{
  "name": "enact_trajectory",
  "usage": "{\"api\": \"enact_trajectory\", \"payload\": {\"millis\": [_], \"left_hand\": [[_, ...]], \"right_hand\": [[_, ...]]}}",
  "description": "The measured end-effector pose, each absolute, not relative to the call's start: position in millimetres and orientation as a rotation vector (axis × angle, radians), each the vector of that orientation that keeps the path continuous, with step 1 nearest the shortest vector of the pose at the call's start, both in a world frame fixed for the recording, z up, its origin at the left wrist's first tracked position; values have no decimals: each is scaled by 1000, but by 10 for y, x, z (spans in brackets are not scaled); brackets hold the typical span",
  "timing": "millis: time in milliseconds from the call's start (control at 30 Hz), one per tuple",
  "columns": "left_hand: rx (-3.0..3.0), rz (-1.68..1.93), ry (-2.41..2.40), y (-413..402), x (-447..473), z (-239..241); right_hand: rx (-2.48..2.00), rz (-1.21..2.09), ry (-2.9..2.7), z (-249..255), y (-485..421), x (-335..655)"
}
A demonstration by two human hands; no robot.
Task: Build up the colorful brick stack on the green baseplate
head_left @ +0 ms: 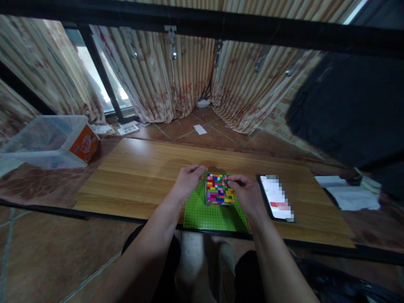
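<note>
A square block of many-coloured small bricks [219,189] stands on a green studded baseplate [214,215] near the front edge of a low wooden table [139,172]. My left hand [188,181] rests against the block's left side with its fingers curled over the top left corner. My right hand [245,190] is at the block's right side, thumb and fingers pinched together at the top right edge. Whether a loose brick sits in that pinch is too small to tell.
A phone [276,198] with a lit screen lies on the table right of the baseplate. White papers [347,191] lie at the far right. A clear plastic bin [44,141] with an orange label stands on the left. Curtains hang behind; my knees are under the table's front edge.
</note>
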State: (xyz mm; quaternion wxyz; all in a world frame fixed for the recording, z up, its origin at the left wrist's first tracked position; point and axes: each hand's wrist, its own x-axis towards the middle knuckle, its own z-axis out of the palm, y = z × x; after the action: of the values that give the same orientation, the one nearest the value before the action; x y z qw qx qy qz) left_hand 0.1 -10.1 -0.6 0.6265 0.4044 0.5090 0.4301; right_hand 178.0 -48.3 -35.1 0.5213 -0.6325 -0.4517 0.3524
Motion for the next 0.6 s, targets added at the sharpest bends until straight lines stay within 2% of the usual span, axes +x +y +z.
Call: {"api": "enact_trajectory", "payload": {"millis": [600], "left_hand": [[894,994,1141,-97,27,33]], "right_hand": [[-1626,568,-1218,-250,-509,1710]]}}
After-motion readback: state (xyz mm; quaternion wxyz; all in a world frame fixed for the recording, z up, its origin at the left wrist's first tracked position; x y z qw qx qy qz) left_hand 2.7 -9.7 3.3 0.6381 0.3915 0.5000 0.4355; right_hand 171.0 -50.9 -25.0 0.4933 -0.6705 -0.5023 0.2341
